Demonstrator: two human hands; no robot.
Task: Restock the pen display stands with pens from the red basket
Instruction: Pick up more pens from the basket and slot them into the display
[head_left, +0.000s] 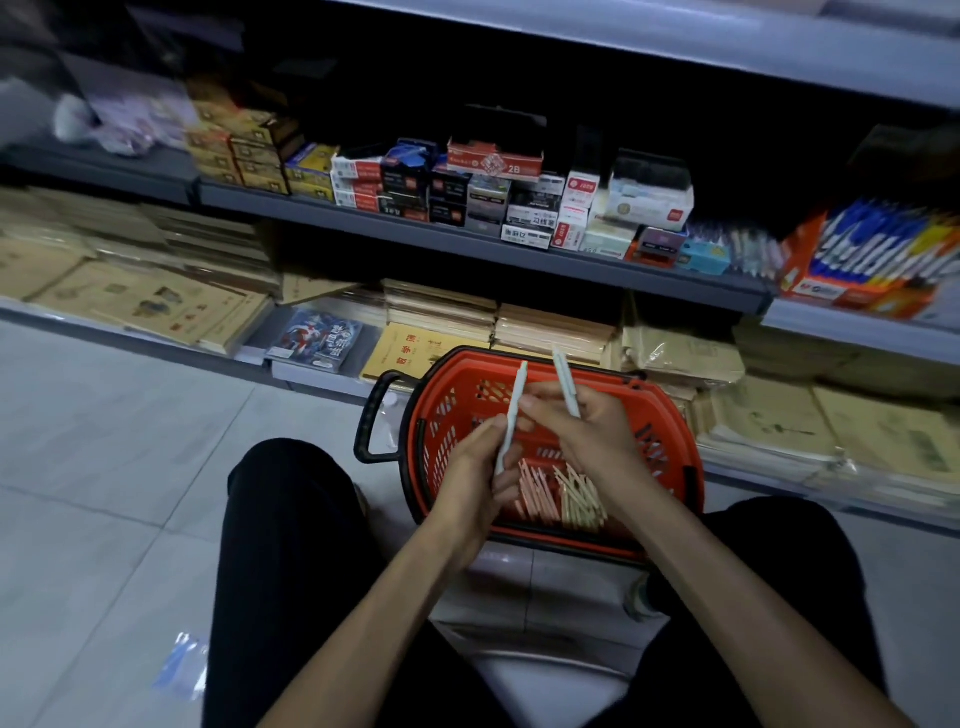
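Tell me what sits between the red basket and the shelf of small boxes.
Stacks of tan exercise books fill that stretch behind the red basket, shown in the head view.

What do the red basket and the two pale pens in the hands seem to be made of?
Basket: likely moulded plastic, slightly glossy; its walls show regular slotted holes. Left pen, in the left hand, and right pen, in the right hand: probably plastic, matte; pale, even barrels without shine.
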